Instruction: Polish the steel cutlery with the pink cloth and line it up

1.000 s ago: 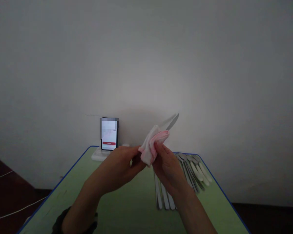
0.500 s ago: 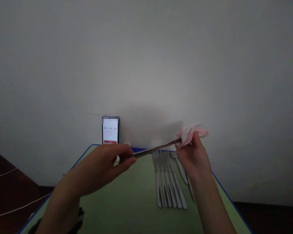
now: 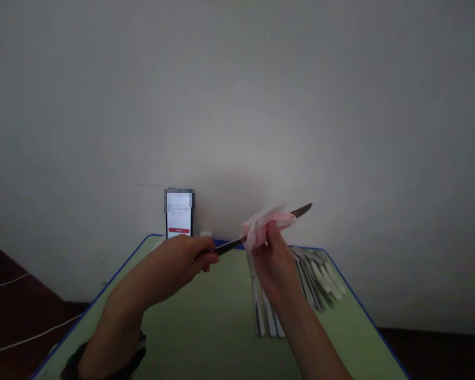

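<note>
My left hand (image 3: 182, 261) is closed round the handle of a table knife (image 3: 301, 211), which points up and to the right above the table. My right hand (image 3: 275, 261) pinches a pink and white cloth (image 3: 263, 227) that is wrapped round the middle of the blade. The blade tip sticks out past the cloth to the right. Both hands hover over the far half of the green table (image 3: 206, 327).
A row of knives (image 3: 261, 311) lies on the table below my right hand, with several spoons and forks (image 3: 320, 277) fanned out to their right. A phone (image 3: 179, 214) with a lit screen stands against the white wall at the table's far edge. White cables cross the dark floor at left.
My right hand slid the cloth back along the blade from the tip toward the middle, so the knife tip shows again. The left hand kept its hold on the handle.
</note>
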### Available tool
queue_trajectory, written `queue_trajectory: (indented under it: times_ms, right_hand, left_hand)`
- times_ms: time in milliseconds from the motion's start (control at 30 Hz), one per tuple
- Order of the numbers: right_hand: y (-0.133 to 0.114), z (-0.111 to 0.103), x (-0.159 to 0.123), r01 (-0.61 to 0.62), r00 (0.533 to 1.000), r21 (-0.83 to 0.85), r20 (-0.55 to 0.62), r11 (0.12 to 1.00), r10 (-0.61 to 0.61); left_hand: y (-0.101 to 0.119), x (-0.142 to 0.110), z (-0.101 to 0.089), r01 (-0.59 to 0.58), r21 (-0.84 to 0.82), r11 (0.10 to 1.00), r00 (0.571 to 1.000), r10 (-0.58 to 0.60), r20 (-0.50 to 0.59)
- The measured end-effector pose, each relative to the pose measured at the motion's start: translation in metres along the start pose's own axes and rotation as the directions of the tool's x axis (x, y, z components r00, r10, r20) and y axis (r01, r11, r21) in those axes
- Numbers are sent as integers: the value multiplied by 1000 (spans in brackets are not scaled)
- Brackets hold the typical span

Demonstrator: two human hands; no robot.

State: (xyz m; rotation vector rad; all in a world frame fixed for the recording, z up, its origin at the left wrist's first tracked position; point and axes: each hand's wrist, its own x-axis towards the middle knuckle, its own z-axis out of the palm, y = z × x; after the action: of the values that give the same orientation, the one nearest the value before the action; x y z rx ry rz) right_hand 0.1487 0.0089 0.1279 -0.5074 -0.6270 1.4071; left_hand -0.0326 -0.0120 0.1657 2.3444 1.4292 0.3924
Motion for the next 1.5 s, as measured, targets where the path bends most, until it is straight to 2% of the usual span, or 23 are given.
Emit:
queue_trajectory:
  times_ms: [100, 167, 233, 400, 500, 633, 800, 967, 1167, 1333, 1500]
  right_hand:
    - [11, -1, -3, -121, 992, -26, 32, 992, 122]
    - [13, -5, -1, -196, 981, 6, -6, 981, 196]
    - [9, -9, 4, -223, 973, 57, -42, 973, 226]
    - [-19, -16, 14, -123, 982, 129, -126, 984, 139]
    - [-33, -17, 13, -81, 982, 173, -155, 982, 108]
    - [-35, -17, 11, -46, 986, 169, -152, 985, 72]
    - [-26, -16, 12, -8, 995, 112, -102, 994, 19]
    - [-17, -13, 13, -21, 991, 138, -128, 990, 39]
    - [-14, -6, 9, 8, 996, 94, -84, 996, 0]
    - [3, 2, -2, -106, 994, 20, 1, 994, 106]
    - [20, 2, -9, -143, 990, -84, -13, 986, 143]
  left_hand:
    - [7, 3, 4, -44, -9, 999, 998, 44, 37]
    - [6, 3, 3, -50, 33, 998, 998, 51, -20]
    - [1, 1, 0, -43, 52, 998, 991, 49, -124]
    - [-15, -11, -9, -108, -73, 991, 936, 77, -343]
    - [-17, -14, -10, -178, -144, 973, 916, 111, -385]
    - [-13, -13, -10, -209, -222, 952, 915, 110, -388]
    - [-11, -14, -10, -196, -324, 925, 929, 69, -364]
    - [-11, -16, -11, -187, -356, 916, 958, 90, -271]
    - [-9, -12, -10, -79, -363, 928, 997, 67, -45]
    - [0, 0, -3, -11, -300, 954, 1000, 13, 6]
    - [6, 10, 3, 22, -184, 983, 999, -16, 34]
